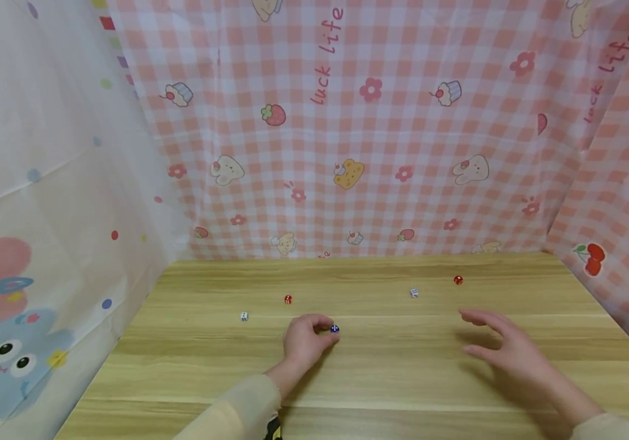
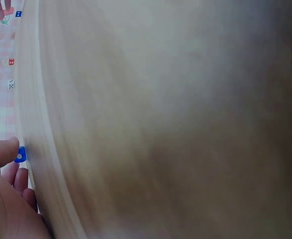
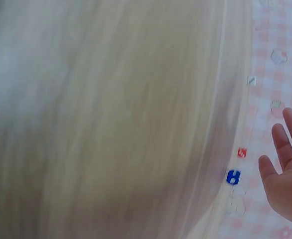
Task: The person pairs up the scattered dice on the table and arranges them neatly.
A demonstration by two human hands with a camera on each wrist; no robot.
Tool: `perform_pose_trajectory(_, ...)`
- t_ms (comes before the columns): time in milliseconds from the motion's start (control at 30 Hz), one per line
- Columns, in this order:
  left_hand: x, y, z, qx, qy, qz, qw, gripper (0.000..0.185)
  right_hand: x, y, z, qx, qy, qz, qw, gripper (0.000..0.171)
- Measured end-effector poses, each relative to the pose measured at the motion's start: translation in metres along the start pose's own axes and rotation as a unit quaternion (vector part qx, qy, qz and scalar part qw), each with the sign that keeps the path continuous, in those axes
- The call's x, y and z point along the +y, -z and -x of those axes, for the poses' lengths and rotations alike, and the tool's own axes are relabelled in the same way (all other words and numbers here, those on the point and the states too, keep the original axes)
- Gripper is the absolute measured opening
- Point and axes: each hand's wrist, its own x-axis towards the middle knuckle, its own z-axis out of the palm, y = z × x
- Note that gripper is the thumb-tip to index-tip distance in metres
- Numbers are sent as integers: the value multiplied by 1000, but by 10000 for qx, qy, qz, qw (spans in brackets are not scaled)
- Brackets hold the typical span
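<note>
A blue die [image 1: 334, 329] with white dots sits between the thumb and index finger of my left hand [image 1: 305, 342], which pinches it at the tabletop. The left wrist view also shows this blue die [image 2: 20, 155] by the thumb. Over the right part of the table, my right hand [image 1: 512, 351] hovers with fingers spread apart from the thumb, holding nothing. A second blue die [image 3: 233, 177] appears near its fingers in the right wrist view; the head view does not show it, likely behind the hand.
Left of centre lie a white die [image 1: 244, 316] and a red die [image 1: 288, 299]. Another white die [image 1: 414, 293] and red die [image 1: 458, 280] lie further back on the right. The wooden table [image 1: 380, 385] meets a pink checked cloth [image 1: 419, 134] behind.
</note>
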Motion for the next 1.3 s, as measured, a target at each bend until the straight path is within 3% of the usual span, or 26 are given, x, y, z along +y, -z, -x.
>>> perform_pose_trajectory(233, 1, 0, -1, 34, 30, -7, 10000, 15, 16, 10, 2, 314, 373, -135, 9987, 60)
perform_pose_trajectory(700, 2, -5, 1, 18, -102, -164, 9998, 12, 37, 37, 7, 392, -347, -8, 9986, 52)
perform_pose_trajectory(1000, 7, -5, 7, -219, -321, -73, 9992, 12, 52, 47, 6, 116, -657, 31, 9978, 52)
perform_pose_trajectory(1300, 10, -7, 9, -369, -502, -5, 9981, 10, 65, 56, 2, -271, -698, -168, 9971, 50)
